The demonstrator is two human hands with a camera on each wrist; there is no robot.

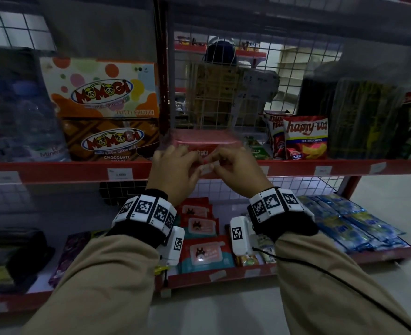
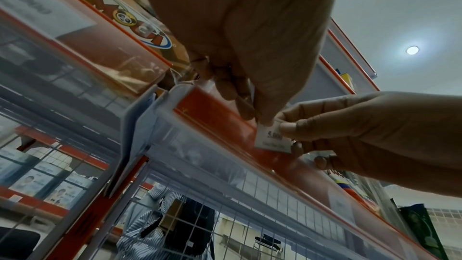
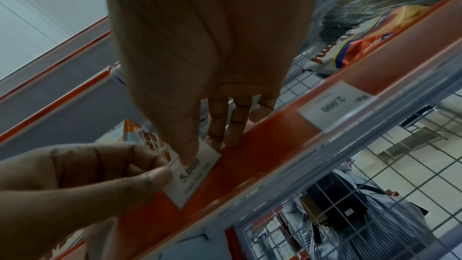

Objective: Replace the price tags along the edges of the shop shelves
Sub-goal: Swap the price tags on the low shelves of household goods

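A small white price tag [image 1: 207,168] printed 5.000 lies against the red edge strip [image 1: 54,171] of the middle shelf. My left hand [image 1: 196,165] pinches the tag's left end and my right hand [image 1: 215,165] pinches its right end. In the left wrist view the tag [image 2: 271,139] sits on the strip [image 2: 212,104] below my left hand [image 2: 252,110], and the right hand's thumb presses it. In the right wrist view my right hand [image 3: 205,147] has its thumb on the tag [image 3: 197,177], with the other fingers behind the strip [image 3: 275,137]. The left hand [image 3: 155,177] holds the tag's lower end.
Other tags sit in the same strip to the left [image 1: 120,174] and right [image 1: 323,170]. Momogi boxes [image 1: 103,93], a pink box [image 1: 204,141] and chip bags [image 1: 306,139] stand on the shelf. Wet-wipe packs [image 1: 199,228] fill the lower shelf. Behind the wire mesh [image 1: 223,81] is a person.
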